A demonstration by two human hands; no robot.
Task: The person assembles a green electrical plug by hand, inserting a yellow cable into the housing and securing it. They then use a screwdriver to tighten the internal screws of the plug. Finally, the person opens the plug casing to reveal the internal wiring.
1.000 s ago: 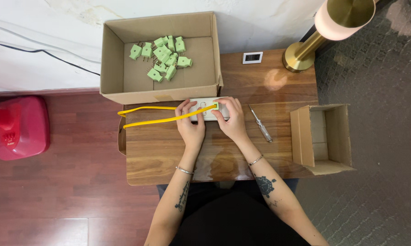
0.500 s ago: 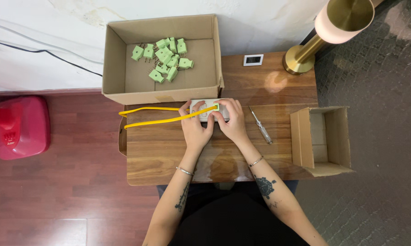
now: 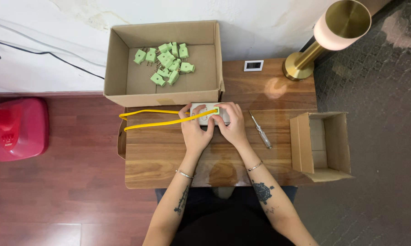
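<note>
Head view: a wooden bench [image 3: 169, 159] stands against a white wall, with both of the person's hands working at its rear-centre. The left hand [image 3: 195, 130] and the right hand [image 3: 232, 125] close together on a small white socket block [image 3: 204, 114], which lies flat on the bench just in front of the large cardboard box [image 3: 118, 68]. The fingers of both hands are clamped on the block from either side, the thumbs pressing on its top face; this two-sided hold appears to steady the block against the bench surface. A yellow cable [image 3: 155, 117] runs from the block toward the left edge of the bench, where it loops back on itself; laid out this way it stays clear of the hands. The large cardboard box sits open at the rear-left corner, overhanging the bench, and holds a loose heap of green plugs [image 3: 166, 64], within reach of the hands. A screwdriver [image 3: 260, 130] lies on the bench just right of the right hand, not touched. A smaller cardboard box [image 3: 324, 141], open and with nothing visible inside, sits at the right edge. A brass lamp [image 3: 333, 32] stands at the rear-right corner, with a small white display unit [image 3: 253, 65] beside it. A red appliance [image 3: 16, 130] stands on the floor, well apart to the left.
</note>
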